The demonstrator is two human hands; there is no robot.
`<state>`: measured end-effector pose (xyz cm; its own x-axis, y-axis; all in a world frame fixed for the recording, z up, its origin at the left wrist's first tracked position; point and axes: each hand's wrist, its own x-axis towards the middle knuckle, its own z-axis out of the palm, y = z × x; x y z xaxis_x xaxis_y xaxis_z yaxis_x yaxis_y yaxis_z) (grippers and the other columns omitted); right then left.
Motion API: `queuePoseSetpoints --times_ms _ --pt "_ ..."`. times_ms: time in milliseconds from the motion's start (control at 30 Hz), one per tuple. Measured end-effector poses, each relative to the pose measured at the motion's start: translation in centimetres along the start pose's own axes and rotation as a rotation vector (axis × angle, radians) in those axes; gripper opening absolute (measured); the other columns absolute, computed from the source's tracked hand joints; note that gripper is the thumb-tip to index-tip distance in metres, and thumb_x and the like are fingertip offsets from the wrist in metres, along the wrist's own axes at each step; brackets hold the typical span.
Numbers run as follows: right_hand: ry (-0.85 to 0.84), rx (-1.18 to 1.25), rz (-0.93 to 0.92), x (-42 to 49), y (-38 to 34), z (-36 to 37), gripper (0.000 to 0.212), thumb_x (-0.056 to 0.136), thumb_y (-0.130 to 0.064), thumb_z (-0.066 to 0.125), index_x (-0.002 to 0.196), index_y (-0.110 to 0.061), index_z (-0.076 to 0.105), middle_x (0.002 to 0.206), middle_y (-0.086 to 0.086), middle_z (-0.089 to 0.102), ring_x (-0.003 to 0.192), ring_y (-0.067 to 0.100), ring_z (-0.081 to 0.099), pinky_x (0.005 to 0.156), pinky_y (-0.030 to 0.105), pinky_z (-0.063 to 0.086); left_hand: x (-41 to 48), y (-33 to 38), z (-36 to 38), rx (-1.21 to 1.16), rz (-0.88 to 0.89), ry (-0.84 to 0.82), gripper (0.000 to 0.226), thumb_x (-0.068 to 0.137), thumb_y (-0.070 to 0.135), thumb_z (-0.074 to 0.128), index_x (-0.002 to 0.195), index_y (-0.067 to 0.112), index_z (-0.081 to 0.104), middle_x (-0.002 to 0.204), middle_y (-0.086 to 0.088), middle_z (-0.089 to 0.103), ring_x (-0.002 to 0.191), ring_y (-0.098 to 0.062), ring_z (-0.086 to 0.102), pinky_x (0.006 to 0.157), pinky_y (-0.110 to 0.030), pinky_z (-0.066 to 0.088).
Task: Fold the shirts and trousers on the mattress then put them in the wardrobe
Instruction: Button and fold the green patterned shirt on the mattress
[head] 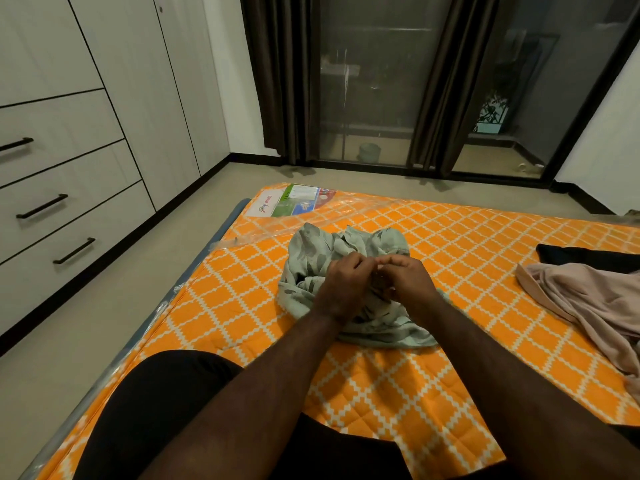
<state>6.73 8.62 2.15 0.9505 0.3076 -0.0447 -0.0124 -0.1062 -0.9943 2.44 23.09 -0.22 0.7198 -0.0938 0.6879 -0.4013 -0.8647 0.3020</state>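
Note:
A crumpled pale green shirt (pixel 360 244) with a dark leaf print lies in the middle of the orange diamond-patterned mattress (pixel 242 299). My left hand (pixel 343 282) and my right hand (pixel 405 278) are side by side over the shirt, fingers curled, pinching its cloth between them. At the right lie a beige garment (pixel 595 306) and, behind it, a black garment (pixel 585 258), both loose. The wardrobe (pixel 114 98) stands along the left wall, its doors and drawers closed.
Bare floor (pixel 114 306) runs between the mattress and the wardrobe. Dark curtains (pixel 280 81) and glass doors (pixel 367 81) fill the far wall. My black-clad knee (pixel 156 403) rests at the mattress's near left edge. Clear plastic wrap (pixel 277 226) covers the mattress's far corner.

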Motion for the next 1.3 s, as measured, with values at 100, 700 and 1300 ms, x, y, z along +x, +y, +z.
queuePoseSetpoints --times_ms 100,700,1300 --pt "-0.052 0.067 0.069 -0.2 0.0 -0.7 0.019 0.101 -0.012 0.061 0.106 0.000 0.075 0.086 0.014 0.070 0.078 0.026 0.063 0.062 0.035 0.051 0.0 -0.5 0.3 0.011 0.031 -0.018 0.009 0.092 0.013 0.067 0.100 0.010 0.066 0.089 -0.007 0.063 0.075 -0.022 0.059 0.069 -0.039 0.051" --pt "-0.162 0.023 0.234 -0.1 -1.0 -1.1 0.023 0.102 -0.010 0.056 0.086 -0.012 0.071 0.077 0.004 0.064 0.075 0.018 0.060 0.073 0.035 0.051 0.3 -0.1 -0.2 -0.047 -0.104 -0.067 0.012 0.095 0.032 0.059 0.100 0.022 0.055 0.097 -0.003 0.059 0.084 -0.024 0.057 0.070 -0.048 0.054" --pt "-0.009 -0.027 0.005 1.1 0.6 -0.5 0.032 0.105 -0.018 0.056 0.073 -0.016 0.062 0.065 0.004 0.052 0.063 0.021 0.047 0.061 0.039 0.041 -0.4 -1.5 0.1 0.057 -0.142 -0.126 0.022 0.094 0.031 0.054 0.098 0.013 0.067 0.091 -0.007 0.061 0.082 -0.026 0.056 0.069 -0.041 0.051"
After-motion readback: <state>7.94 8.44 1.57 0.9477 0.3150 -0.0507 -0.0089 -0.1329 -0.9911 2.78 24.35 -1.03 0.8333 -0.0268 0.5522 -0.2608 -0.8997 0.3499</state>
